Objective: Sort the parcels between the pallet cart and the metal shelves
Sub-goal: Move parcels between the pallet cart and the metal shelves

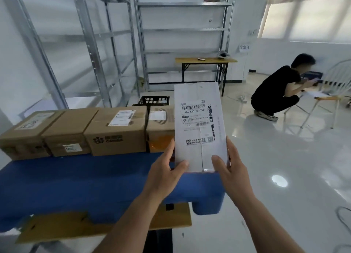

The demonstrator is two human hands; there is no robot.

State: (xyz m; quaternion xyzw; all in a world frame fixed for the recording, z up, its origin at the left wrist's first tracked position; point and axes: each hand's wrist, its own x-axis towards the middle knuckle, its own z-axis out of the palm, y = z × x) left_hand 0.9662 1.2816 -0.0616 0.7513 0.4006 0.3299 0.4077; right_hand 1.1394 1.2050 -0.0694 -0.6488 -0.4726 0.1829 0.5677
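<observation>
A white parcel with a barcode label is held up above the right end of the blue pallet cart. My left hand grips its lower left edge, thumb on the front. My right hand grips its lower right edge the same way. Several brown cardboard parcels stand in a row along the cart's far side. Bare metal shelves stand against the back wall, and more metal shelves line the left wall.
A black plastic crate sits on the floor behind the cart. A small folding table stands before the back shelves. A person in black crouches at the right beside a white chair. Flat cardboard lies under the cart.
</observation>
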